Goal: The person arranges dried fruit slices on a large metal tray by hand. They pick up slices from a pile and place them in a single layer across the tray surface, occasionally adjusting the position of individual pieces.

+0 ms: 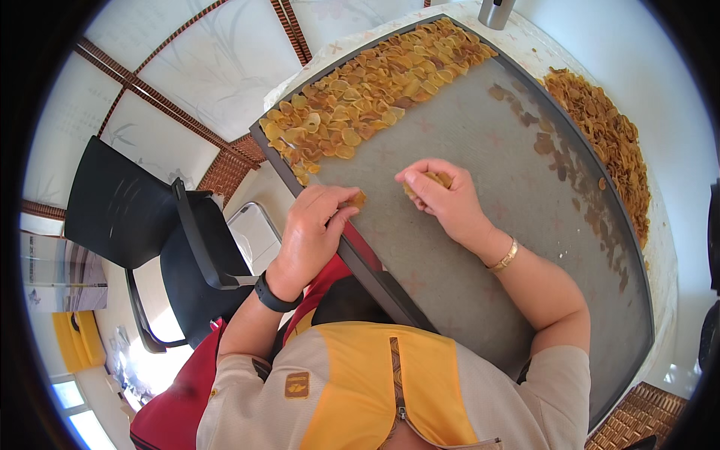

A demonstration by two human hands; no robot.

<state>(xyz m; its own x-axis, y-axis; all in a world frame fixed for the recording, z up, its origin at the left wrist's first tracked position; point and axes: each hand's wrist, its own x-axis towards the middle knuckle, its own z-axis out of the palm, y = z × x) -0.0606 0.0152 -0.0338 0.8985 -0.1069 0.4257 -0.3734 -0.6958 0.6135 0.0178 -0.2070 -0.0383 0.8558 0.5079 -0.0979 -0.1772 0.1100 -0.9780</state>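
Note:
My left hand (315,230), with a dark band at the wrist, pinches a dried amber slice (357,199) between thumb and fingertips, over the near left edge of a framed mesh screen (461,264). To its right, my right hand (444,197) is closed around several similar slices (430,183) above the mesh. A thick layer of translucent yellow-brown slices (360,101) covers the far left end of the screen. Behind the right edge of the frame lies a heaped pile of browner slices (602,140); dark slice shapes show through the mesh along that side.
The screen rests on a table with a patterned cloth (666,270). A metal cylinder (496,12) stands past the far corner. At the left are a black armchair (129,208) and a folding screen (208,67) with woven trim. One slice (602,184) sits on the right frame edge.

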